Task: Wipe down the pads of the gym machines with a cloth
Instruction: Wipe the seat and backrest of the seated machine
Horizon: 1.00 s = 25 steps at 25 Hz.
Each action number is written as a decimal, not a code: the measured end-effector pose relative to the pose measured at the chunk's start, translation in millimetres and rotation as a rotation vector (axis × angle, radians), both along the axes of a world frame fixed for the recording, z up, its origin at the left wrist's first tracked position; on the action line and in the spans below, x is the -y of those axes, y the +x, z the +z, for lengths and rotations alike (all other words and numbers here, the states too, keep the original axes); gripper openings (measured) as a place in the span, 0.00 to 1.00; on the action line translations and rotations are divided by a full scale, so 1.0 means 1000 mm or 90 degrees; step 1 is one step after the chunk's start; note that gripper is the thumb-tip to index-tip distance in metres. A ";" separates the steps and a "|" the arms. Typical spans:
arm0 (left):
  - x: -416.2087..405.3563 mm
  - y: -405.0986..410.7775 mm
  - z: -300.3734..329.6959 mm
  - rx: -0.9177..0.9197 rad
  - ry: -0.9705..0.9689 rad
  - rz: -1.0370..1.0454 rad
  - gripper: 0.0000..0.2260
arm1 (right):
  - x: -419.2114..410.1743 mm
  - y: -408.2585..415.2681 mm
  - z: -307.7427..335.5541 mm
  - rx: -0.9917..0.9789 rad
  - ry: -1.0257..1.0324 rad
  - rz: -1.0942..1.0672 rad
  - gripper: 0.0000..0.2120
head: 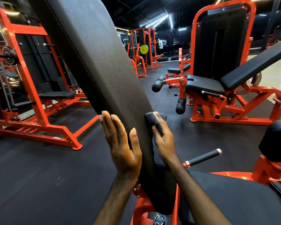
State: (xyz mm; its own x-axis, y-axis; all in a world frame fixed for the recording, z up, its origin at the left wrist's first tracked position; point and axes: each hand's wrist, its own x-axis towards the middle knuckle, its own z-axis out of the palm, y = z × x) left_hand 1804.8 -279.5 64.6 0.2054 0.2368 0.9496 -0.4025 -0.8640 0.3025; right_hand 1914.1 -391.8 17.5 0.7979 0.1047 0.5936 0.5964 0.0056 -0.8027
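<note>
My left hand [122, 143] is flat against the left edge of the tall black back pad [96, 59] — fingers straight and pointing up, thumb lying across the pad's front face. It steadies the pad and holds nothing.

My right hand [163, 138] grips the dark cloth [155, 118], fingers curled round it, and presses it onto the right edge of the same pad. The bunched top of the cloth sits above my fingers; a loose tail hangs down along the pad beside my wrist. The two hands are on opposite sides of the pad, near each other but not touching.

The pad leans up and to the left out of the top of the view. Its lower end meets the orange frame [143, 207] between my forearms. The seat pad [234, 200] of this machine lies lower right, with a black-grip handle [203, 157] sticking out just above it.

Further right — a leg extension machine [217, 88] with a black seat and roller pads, well apart from me. At left, an orange rack [32, 88] with a small bench pad.
</note>
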 end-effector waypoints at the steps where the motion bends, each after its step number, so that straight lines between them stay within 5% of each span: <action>1: 0.001 -0.001 0.000 0.000 -0.003 -0.001 0.27 | 0.001 -0.004 -0.004 0.038 -0.009 0.022 0.25; 4: 0.006 -0.001 0.000 -0.008 -0.011 -0.007 0.27 | 0.019 -0.014 -0.040 0.075 -0.033 0.040 0.25; 9: 0.008 -0.001 -0.004 -0.007 -0.009 0.004 0.26 | 0.013 0.025 -0.015 -0.092 -0.012 -0.063 0.22; 14: 0.015 -0.003 -0.020 -0.021 -0.002 0.002 0.26 | 0.025 -0.005 -0.063 0.049 -0.031 0.023 0.25; 19: 0.017 -0.003 -0.027 -0.023 0.001 0.020 0.26 | 0.027 0.022 -0.057 -0.134 -0.003 -0.068 0.22; 25: 0.020 -0.003 -0.034 -0.028 0.000 0.013 0.26 | 0.040 -0.016 -0.098 0.017 -0.024 0.012 0.25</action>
